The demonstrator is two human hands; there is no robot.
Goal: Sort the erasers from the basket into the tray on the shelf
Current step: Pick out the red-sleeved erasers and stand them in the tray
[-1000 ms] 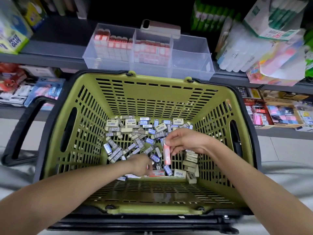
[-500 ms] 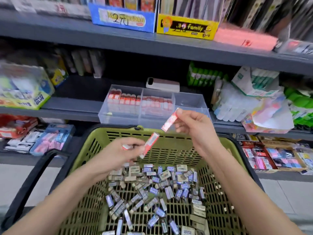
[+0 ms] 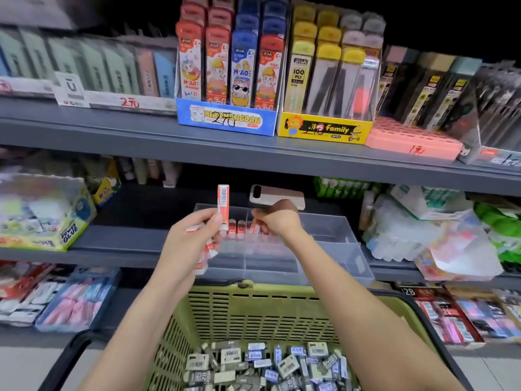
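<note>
Head view: the left grip (image 3: pixel 191 241) is clamped on an upright red eraser (image 3: pixel 223 203), with more bunched in its palm. Just right of it, the right grip (image 3: pixel 277 218) pinches a second eraser (image 3: pixel 253 228) inside the clear tray (image 3: pixel 332 232). Below both, the basket (image 3: pixel 253 309) holds loose erasers (image 3: pixel 267 362).

- You faced grey metal shelves (image 3: pixel 253 153) stacked in tiers, running across the whole view.
- The upper tier carried a blue display box (image 3: pixel 225 119) and a yellow display box (image 3: pixel 324 129) side by side, with a pink case (image 3: pixel 411 141) just to their right.
- A pale floor (image 3: pixel 22 368) showed at the lower corners.
- Above the top stock, the background was dark.
</note>
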